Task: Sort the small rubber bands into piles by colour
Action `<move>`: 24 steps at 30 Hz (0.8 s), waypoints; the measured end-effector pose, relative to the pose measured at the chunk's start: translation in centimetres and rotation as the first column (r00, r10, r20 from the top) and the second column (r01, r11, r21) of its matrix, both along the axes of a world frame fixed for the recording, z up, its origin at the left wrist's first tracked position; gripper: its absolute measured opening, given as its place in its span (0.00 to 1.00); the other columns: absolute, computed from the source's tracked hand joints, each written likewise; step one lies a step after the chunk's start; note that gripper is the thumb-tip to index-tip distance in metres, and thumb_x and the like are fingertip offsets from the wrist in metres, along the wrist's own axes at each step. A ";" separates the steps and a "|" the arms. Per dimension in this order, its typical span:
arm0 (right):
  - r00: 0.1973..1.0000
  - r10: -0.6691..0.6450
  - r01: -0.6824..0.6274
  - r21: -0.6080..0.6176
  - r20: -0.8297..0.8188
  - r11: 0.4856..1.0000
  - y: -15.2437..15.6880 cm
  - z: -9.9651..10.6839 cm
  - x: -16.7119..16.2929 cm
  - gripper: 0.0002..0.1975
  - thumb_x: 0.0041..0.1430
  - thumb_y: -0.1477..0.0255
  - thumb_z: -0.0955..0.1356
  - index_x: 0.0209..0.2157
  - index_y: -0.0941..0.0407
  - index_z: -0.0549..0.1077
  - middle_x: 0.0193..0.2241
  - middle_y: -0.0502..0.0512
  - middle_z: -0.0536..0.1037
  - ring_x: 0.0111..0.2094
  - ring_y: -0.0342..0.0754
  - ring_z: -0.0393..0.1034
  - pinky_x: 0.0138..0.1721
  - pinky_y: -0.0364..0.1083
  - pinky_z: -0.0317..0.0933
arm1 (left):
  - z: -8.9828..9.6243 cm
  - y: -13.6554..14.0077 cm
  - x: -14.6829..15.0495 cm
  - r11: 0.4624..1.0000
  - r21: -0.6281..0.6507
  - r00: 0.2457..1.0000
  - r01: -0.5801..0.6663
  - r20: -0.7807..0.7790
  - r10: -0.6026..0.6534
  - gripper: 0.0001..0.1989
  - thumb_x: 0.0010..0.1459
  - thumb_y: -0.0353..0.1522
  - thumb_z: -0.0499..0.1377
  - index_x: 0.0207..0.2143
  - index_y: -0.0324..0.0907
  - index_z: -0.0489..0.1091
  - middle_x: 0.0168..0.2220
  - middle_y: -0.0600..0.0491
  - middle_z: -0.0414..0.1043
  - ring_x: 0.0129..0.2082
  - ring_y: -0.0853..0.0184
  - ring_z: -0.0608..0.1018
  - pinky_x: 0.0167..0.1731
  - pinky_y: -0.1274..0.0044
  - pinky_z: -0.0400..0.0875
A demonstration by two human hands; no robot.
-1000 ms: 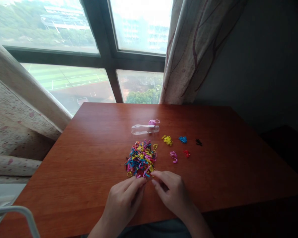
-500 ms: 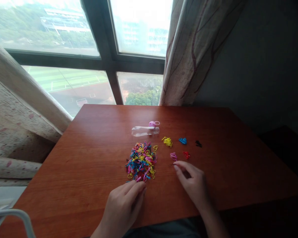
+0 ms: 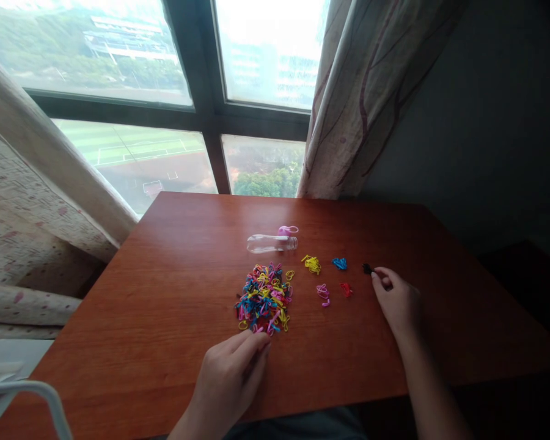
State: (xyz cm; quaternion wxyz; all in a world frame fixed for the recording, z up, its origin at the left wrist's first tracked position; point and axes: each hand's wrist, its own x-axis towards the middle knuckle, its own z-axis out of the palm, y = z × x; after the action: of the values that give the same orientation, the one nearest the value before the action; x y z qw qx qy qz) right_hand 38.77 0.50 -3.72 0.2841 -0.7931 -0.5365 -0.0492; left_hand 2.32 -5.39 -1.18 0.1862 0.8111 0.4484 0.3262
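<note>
A mixed heap of small coloured rubber bands (image 3: 263, 296) lies on the wooden table. At its near edge is my left hand (image 3: 233, 376), fingers pinched together; whatever they hold is hidden. Over on the right, my right hand (image 3: 398, 299) pinches a black rubber band at the little black pile (image 3: 367, 268). Sorted by colour, small piles sit between the heap and that hand: yellow bands (image 3: 311, 264), blue bands (image 3: 340, 264), pink bands (image 3: 322, 291) and red bands (image 3: 346, 289).
Behind the heap, a clear plastic bottle (image 3: 270, 244) lies on its side, with a pink looped cap (image 3: 288, 230) just beyond it. The table (image 3: 165, 275) reaches a window with curtains (image 3: 343, 110). A white curved bar (image 3: 41, 391) shows at lower left.
My right hand has moved right, from beside the pink pile to the black pile, carrying a dark band. A pink piece now lies just below the pink pile. My left hand stays by the heap.
</note>
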 end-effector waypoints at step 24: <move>0.785 0.484 -0.487 0.097 -0.388 0.868 -5.9 0.8 -12.2 0.08 0.64 0.70 0.64 0.36 0.54 0.76 0.31 0.53 0.80 0.29 0.46 0.75 0.32 0.41 0.66 | -0.1 0.2 -0.7 0.968 0.106 0.945 -0.227 -0.219 0.245 0.09 0.64 0.36 0.53 0.38 0.47 0.73 0.34 0.57 0.80 0.31 0.66 0.82 0.28 0.78 0.72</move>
State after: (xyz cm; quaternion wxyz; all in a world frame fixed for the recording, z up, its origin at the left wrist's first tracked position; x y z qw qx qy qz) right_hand 26.57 -5.36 -2.90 0.3870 -0.6227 -0.6528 0.1909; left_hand 1.63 -5.24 -1.29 0.0604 0.7906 0.5475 0.2675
